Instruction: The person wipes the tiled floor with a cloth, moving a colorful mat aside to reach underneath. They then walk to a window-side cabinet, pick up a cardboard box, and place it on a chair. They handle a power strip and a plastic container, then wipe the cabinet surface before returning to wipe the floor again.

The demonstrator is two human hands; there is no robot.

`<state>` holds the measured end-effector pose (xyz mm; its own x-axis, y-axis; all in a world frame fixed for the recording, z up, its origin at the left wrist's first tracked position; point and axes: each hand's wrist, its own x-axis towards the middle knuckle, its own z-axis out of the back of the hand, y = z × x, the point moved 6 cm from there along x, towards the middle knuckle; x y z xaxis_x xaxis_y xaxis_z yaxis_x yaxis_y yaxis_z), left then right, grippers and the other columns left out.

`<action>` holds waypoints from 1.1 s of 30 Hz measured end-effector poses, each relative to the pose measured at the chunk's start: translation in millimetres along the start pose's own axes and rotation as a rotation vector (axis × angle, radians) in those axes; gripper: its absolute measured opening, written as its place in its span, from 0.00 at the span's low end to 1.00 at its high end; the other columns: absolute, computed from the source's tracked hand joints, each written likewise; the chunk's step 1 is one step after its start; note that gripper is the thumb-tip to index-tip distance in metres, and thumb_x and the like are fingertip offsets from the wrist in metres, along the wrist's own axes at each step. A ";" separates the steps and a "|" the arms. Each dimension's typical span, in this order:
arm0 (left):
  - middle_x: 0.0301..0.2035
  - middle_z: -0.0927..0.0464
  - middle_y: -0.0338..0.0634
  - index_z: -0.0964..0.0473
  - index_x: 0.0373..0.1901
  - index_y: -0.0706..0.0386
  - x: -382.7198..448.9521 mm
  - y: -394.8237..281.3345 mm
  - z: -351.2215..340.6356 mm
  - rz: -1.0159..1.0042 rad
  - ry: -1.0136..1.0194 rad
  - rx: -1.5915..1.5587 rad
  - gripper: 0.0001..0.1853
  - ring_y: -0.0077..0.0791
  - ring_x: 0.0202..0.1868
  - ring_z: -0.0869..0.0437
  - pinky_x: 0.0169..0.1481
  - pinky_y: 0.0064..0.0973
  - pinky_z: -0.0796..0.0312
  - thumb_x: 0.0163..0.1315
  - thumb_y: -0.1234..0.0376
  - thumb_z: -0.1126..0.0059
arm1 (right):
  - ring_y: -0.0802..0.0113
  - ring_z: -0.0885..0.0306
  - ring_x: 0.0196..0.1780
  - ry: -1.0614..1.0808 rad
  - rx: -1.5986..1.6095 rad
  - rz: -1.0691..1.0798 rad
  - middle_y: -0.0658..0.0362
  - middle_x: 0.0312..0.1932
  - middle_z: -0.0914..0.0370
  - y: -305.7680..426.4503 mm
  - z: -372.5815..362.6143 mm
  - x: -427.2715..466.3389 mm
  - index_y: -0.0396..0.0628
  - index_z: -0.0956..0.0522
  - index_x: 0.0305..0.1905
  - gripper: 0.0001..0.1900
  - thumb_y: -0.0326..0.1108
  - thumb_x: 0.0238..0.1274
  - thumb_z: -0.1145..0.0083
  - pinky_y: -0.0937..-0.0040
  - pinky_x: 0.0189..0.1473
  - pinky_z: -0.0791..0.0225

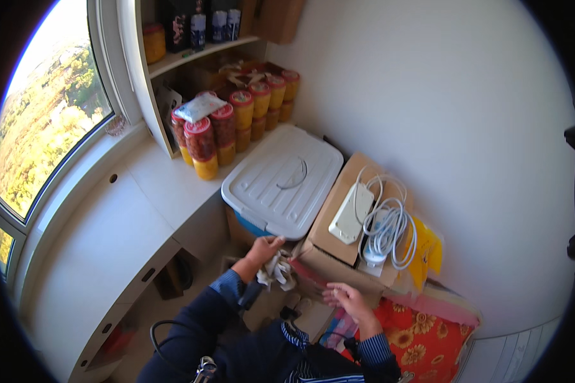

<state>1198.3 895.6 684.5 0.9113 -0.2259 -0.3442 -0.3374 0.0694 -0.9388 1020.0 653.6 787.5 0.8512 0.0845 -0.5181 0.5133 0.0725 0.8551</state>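
Note:
My left hand point(264, 251) is at the front corner of the grey lid point(278, 210) of a plastic storage bin, its fingers curled. Crumpled whitish cloth point(277, 273) shows just below that hand; whether the hand grips it is unclear. To the right, my right hand point(347, 299) is before the front side of a cardboard box point(335, 258), fingers bent. A thin reddish strip point(309, 274) runs between the hands, its far end near my right fingertips; a grip on it cannot be made out. A thin, curved wire or tie point(297, 177) lies on the lid.
On the cardboard box lie a white power strip point(352, 213) and a coiled white cable point(388, 232). A yellow bag point(421, 251) is beside them. Stacked jars point(201, 139) with red lids stand on the white counter point(134, 206) by the window. Red floral fabric point(414, 335) is lower right.

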 end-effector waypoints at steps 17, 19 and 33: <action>0.37 0.15 0.44 0.23 0.48 0.70 -147.6 80.1 172.8 0.285 -0.138 -0.020 0.21 0.22 0.34 0.18 0.39 0.21 0.24 0.71 0.58 0.48 | 0.49 0.30 0.65 -0.074 0.739 -0.461 0.42 0.63 0.31 -173.1 20.7 98.5 0.38 0.39 0.67 0.26 0.41 0.72 0.52 0.54 0.64 0.32; 0.35 0.14 0.45 0.21 0.43 0.69 -174.8 92.6 178.5 0.362 -0.172 -0.084 0.19 0.23 0.30 0.17 0.37 0.22 0.24 0.72 0.60 0.50 | 0.51 0.31 0.66 -0.121 0.859 -0.434 0.43 0.63 0.31 -175.2 15.6 116.8 0.35 0.36 0.64 0.24 0.41 0.73 0.55 0.55 0.66 0.34; 0.39 0.15 0.49 0.26 0.48 0.71 -274.1 106.6 225.3 0.442 -0.389 -0.263 0.21 0.26 0.33 0.15 0.40 0.24 0.21 0.74 0.58 0.54 | 0.55 0.35 0.70 -0.092 1.015 -0.307 0.45 0.65 0.31 -161.0 -13.0 168.0 0.35 0.36 0.62 0.20 0.37 0.76 0.69 0.54 0.67 0.35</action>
<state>965.7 1183.9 675.8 0.6756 0.1414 -0.7235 -0.7019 -0.1769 -0.6900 1079.0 669.0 562.6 0.6532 0.1248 -0.7468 0.5223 -0.7884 0.3251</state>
